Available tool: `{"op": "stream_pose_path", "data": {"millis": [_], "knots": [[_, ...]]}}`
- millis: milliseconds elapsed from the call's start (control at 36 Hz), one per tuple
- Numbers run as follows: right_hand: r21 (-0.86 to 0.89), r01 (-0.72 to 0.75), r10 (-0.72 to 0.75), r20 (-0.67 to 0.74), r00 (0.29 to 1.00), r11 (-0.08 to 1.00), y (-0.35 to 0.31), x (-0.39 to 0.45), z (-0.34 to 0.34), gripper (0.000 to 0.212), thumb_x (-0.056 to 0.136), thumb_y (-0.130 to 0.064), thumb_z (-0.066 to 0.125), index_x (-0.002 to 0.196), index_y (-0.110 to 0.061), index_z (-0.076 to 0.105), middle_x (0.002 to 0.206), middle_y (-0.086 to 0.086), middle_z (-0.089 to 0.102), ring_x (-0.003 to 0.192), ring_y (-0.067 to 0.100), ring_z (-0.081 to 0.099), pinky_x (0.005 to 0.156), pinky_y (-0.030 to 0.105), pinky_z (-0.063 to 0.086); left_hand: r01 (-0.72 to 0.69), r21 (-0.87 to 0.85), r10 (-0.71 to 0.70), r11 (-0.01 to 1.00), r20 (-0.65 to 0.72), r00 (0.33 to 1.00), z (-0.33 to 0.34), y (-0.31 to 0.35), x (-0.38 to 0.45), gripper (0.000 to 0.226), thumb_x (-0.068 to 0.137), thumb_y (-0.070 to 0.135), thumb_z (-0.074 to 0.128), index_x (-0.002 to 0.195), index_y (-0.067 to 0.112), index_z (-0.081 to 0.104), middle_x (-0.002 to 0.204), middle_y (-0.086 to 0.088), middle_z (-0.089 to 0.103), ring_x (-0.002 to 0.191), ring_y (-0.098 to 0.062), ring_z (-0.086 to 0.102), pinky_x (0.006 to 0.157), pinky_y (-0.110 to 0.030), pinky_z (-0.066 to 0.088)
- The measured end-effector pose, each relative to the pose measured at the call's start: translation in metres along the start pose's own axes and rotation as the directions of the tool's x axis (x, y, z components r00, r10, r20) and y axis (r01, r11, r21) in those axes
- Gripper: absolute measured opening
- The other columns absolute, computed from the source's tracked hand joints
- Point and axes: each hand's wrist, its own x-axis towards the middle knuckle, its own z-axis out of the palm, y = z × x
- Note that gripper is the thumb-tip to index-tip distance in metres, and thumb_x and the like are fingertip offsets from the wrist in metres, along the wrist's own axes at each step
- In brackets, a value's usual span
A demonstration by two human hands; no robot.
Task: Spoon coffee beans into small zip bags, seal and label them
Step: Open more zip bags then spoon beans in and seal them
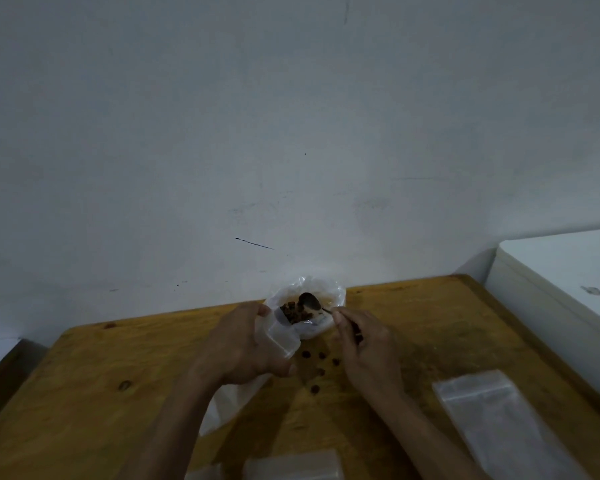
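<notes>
Nearest the camera, spare zip bags (291, 465) lie flat at the desk's (94, 410) front edge, with a longer stack of bags (499, 424) to the right. Farther back, the left hand (243, 344) grips a small zip bag (284, 336), mouth tipped toward the bean container (323, 299). The right hand (364, 344) pinches the spoon (309, 301) handle in curled fingers, its bowl over the coffee beans (293, 311). About 5 spilled beans (321, 356) lie between the hands. To fill cleanly, keep the bag mouth wide and directly under the spoon.
</notes>
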Motion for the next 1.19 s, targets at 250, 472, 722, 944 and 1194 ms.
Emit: {"op": "stream_pose_path", "data": {"millis": [250, 472, 722, 944, 1194], "knots": [[0.219, -0.373, 0.373, 0.044, 0.927, 0.902, -0.013, -0.004, 0.0, 0.021, 0.1, -0.029, 0.057, 0.086, -0.03, 0.073, 0.064, -0.001, 0.069, 0.062, 0.012, 0.067, 0.057, 0.028, 0.055, -0.01, -0.021, 0.01, 1.0, -0.027, 1.0, 0.002, -0.001, 0.0, 0.111, 0.049, 0.052, 0.094, 0.143, 0.025, 0.041, 0.136, 0.003, 0.05, 0.113, -0.017, 0.051, 0.076, -0.026, 0.045], [0.419, -0.635, 0.647, 0.135, 0.75, 0.649, -0.025, -0.005, 0.003, 0.02, 0.1, -0.018, 0.057, 0.087, -0.018, 0.073, 0.067, 0.005, 0.073, 0.063, 0.017, 0.067, 0.067, 0.035, 0.057, -0.052, -0.049, 0.051, 0.997, -0.018, 0.999, 0.0, -0.004, -0.002, 0.107, 0.047, 0.044, 0.097, 0.139, 0.025, 0.045, 0.129, 0.006, 0.053, 0.108, -0.015, 0.054, 0.073, -0.022, 0.05], [0.507, -0.669, 0.724, 0.118, 0.679, 0.544, -0.033, 0.009, -0.01, 0.018, 0.099, -0.011, 0.057, 0.088, -0.014, 0.07, 0.058, 0.002, 0.071, 0.058, 0.015, 0.065, 0.06, 0.029, 0.055, -0.063, -0.057, 0.061, 0.996, -0.034, 0.998, 0.002, -0.009, -0.005, 0.11, 0.047, 0.046, 0.097, 0.141, 0.026, 0.044, 0.134, 0.006, 0.052, 0.111, -0.015, 0.053, 0.081, -0.027, 0.051], [0.515, -0.633, 0.709, 0.068, 0.702, 0.578, -0.037, 0.028, -0.023, 0.014, 0.098, -0.01, 0.06, 0.09, -0.006, 0.071, 0.065, 0.006, 0.071, 0.057, 0.016, 0.068, 0.056, 0.027, 0.054, -0.076, -0.056, 0.073, 0.995, -0.065, 0.995, 0.003, -0.009, -0.007, 0.109, 0.05, 0.052, 0.094, 0.142, 0.028, 0.041, 0.138, 0.006, 0.048, 0.114, -0.015, 0.049, 0.088, -0.032, 0.051], [0.531, -0.575, 0.611, 0.129, 0.781, 0.623, -0.066, 0.024, -0.043, 0.014, 0.099, -0.012, 0.059, 0.095, -0.007, 0.071, 0.072, 0.01, 0.071, 0.056, 0.015, 0.067, 0.051, 0.021, 0.051, -0.086, -0.076, 0.08, 0.993, -0.075, 0.994, 0.002, -0.012, -0.008, 0.108, 0.047, 0.062, 0.089, 0.139, 0.026, 0.045, 0.13, 0.007, 0.056, 0.109, -0.016, 0.057, 0.084, -0.034, 0.054]]}}
